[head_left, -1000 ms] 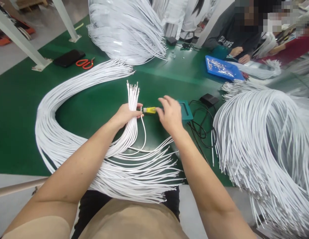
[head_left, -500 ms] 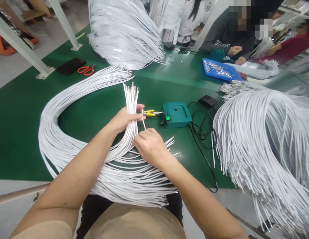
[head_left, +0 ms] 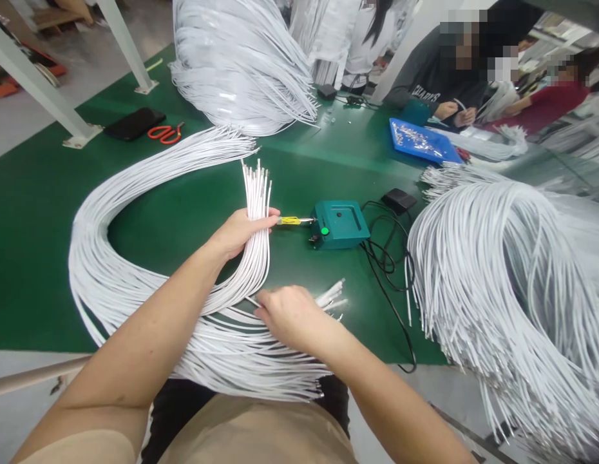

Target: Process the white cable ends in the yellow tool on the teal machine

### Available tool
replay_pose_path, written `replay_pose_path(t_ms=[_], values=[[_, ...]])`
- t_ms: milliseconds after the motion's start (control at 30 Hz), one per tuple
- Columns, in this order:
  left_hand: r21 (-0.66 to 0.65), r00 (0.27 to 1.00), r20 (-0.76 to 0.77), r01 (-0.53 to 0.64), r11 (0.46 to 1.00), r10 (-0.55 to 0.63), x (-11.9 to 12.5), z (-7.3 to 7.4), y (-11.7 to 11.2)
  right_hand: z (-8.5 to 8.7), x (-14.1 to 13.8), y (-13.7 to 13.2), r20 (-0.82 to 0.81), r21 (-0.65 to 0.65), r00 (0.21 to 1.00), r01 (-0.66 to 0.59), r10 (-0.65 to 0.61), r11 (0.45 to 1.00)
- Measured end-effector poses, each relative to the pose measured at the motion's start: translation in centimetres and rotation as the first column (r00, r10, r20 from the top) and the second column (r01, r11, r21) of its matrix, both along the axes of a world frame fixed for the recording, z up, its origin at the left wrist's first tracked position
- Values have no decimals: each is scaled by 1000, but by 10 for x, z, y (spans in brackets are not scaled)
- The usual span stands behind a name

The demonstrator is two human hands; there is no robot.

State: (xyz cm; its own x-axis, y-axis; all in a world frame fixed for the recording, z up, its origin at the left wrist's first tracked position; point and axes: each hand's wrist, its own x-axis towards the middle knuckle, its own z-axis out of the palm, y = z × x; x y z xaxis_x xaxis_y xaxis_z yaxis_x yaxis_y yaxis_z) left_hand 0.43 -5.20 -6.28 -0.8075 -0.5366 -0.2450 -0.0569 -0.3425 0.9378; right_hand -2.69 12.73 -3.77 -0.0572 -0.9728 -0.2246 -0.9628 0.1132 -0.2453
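On the tabletop, white wires fan across the lower centre, a wire bundle stands mid-frame clasped in the left hand, and the right hand, its grip unclear, seems to be separating wires, next calling for one cleanly pinched.

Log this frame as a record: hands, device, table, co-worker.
left hand: left hand closed around wire bundle, ends sticking out past the thumb
right hand: right hand at lower wires; pinch on one unclear
device: teal box, green spot on it, yellow clip between it and left hand; clip-hand contact unclear
table: green table; scissors, blue tray of small pieces
right side: large wire coil
co-worker: co-worker behind the tray, hands raised close together
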Motion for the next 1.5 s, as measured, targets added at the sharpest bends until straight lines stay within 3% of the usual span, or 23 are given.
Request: replay_pose_path(t_ms=[67, 133, 167, 233, 300, 333, 400, 600, 733, 933, 1100, 1233, 1333, 1500], values=[[-15, 1000, 17, -1, 1000, 2, 0, 1, 0, 9, -14, -8, 150, 37, 988, 40, -45, 999], [-29, 1000, -8, 0, 1000, 0, 1, 2, 0, 18, -35, -22, 298, -71, 939, 202, -172, 977], [-39, 1000, -27, -2, 999, 1, 0, 2, 0, 21, -46, -30, 373, -157, 890, 338, -261, 928], [-66, 999, -52, -6, 998, 3, 0, 0, 1, 24, -67, -50, 512, -294, 772, 570, -378, 767], [-106, 998, -60, -12, 994, 6, -1, -2, 1, 24, -83, -69, 611, -344, 697, 661, -376, 666], [-126, 998, -61, -13, 992, 6, -1, -3, 1, 23, -88, -77, 645, -346, 675, 676, -358, 650], [-130, 997, -74, -16, 991, 7, -2, -3, 1, 22, -94, -90, 696, -336, 642, 686, -321, 645], [78, 989, -147, -20, 997, 31, -3, -1, 3, 17, -84, -95, 845, -191, 470, 711, -256, 677], [15, 986, -151, -64, 998, 66, -4, 1, 5, 14, -77, -92, 910, -125, 352, 737, -220, 664], [-25, 987, -144, -72, 997, 68, -2, 0, 5, 8, -81, -93, 942, -121, 290, 765, -171, 633], [-5, 987, -153, -57, 998, 56, -2, -1, 5, 3, -83, -91, 992, 30, 62, 743, -114, 669], [-62, 987, -154, -49, 997, 39, -1, 1, 5, 3, -84, -91, 984, 181, -132, 708, -123, 683], [-136, 990, -141, -33, 990, 13, 0, 2, 5, 7, -86, -93, 976, 218, -156, 673, -153, 706], [-187, 986, -147, 47, 981, -76, 0, 4, 5, 15, -92, -100, 967, 242, -89, 605, -237, 759]])
